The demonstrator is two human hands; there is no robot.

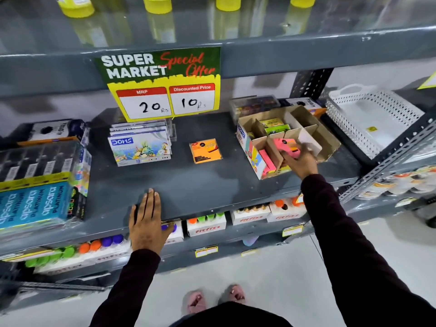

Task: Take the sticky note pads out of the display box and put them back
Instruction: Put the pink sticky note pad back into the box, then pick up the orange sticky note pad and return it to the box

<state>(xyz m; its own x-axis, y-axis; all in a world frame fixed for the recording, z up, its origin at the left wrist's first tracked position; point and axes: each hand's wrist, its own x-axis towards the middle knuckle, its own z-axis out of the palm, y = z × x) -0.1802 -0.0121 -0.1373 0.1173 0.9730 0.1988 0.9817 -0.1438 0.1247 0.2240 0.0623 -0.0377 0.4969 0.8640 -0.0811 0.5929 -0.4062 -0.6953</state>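
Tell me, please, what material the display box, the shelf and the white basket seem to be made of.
Display box: brown cardboard, matte, with raw cut edges on its dividers and a printed front.
Shelf: probably painted metal, grey and slightly glossy, on perforated steel uprights.
White basket: apparently moulded plastic, with regular perforated walls and a handle.

The grey shelf point(188, 185) holds an orange sticky pad point(205, 151) in the middle, a display box point(328, 142) right, crayon boxes point(141, 147) left.
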